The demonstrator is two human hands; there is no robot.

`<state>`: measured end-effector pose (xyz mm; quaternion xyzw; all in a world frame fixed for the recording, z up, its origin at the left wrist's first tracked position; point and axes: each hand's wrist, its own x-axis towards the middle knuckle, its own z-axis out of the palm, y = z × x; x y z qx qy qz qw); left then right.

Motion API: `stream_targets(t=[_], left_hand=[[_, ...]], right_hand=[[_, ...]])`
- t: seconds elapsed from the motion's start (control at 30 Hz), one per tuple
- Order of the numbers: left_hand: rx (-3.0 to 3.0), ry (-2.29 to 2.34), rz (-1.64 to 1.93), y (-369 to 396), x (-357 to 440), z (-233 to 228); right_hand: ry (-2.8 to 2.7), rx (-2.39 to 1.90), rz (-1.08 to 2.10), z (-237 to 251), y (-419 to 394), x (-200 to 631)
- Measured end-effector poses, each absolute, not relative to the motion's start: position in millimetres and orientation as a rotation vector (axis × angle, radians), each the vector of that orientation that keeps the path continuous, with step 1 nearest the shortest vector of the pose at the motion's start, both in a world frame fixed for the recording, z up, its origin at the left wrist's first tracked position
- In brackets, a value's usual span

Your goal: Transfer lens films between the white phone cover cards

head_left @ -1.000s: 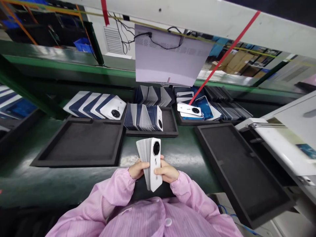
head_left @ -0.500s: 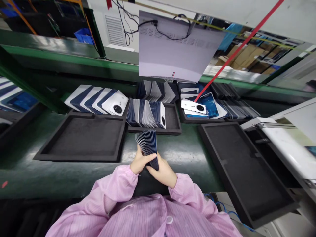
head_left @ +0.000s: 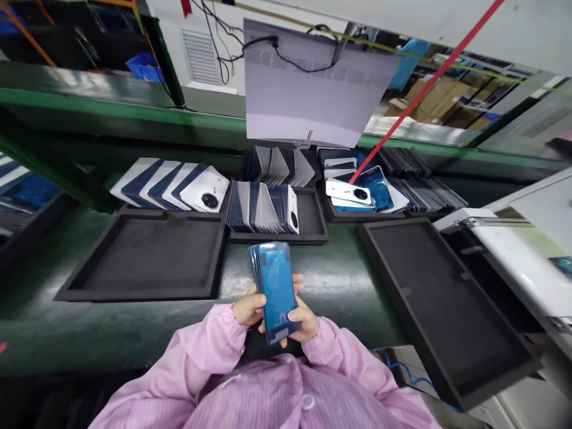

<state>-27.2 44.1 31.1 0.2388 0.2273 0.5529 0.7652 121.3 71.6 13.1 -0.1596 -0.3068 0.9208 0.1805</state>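
Note:
Between my two hands, above the front of the green bench, is a stack of phone back covers (head_left: 276, 286). Its front cover turns a blue, film-like face with a small pale label towards me, and the edges of others show behind it on the left. My left hand (head_left: 249, 307) grips the stack's left side, thumb on the front face. My right hand (head_left: 306, 319) is closed on the lower right side, thumb in front and fingers partly hidden behind. Just beyond, a row of dark blue and white covers (head_left: 261, 207) leans in a black foam tray (head_left: 311, 214).
An empty-looking black tray (head_left: 147, 256) lies on the left, with fanned white and blue covers (head_left: 172, 185) behind it. Another black tray (head_left: 451, 304) slants along the right. More covers (head_left: 348, 190) lie under a red strap (head_left: 429, 86). A grey panel (head_left: 313, 89) stands behind.
The stack has turned from showing its fanned edges to showing the front cover's blue face. My right hand has shifted to its lower right side. The view has moved slightly.

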Motion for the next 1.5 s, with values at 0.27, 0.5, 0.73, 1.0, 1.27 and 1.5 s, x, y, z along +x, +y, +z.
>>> stream_targets(t=[0.27,0.5,0.73,1.0,1.27,1.5], left_hand=[[0.315,0.538,1.116,41,-32,25],[0.211,0.811,1.259,45,-26,31],[0.155,0.819,1.271,47,-24,33],[0.129,0.877,1.324,51,-25,29],[0.267,0.837,1.321,48,-24,32],[0.243,0.822,1.322,49,-22,33]], right_hand=[[-1.463,-0.604,2.364,26,78,130],[-1.768,-1.155,1.549,47,84,141],[-1.309,-1.091,1.681,40,104,153],[-1.332,-1.055,1.747,36,98,158],[-1.223,-1.105,1.919,31,105,154],[-1.246,-1.155,1.861,32,104,160]])
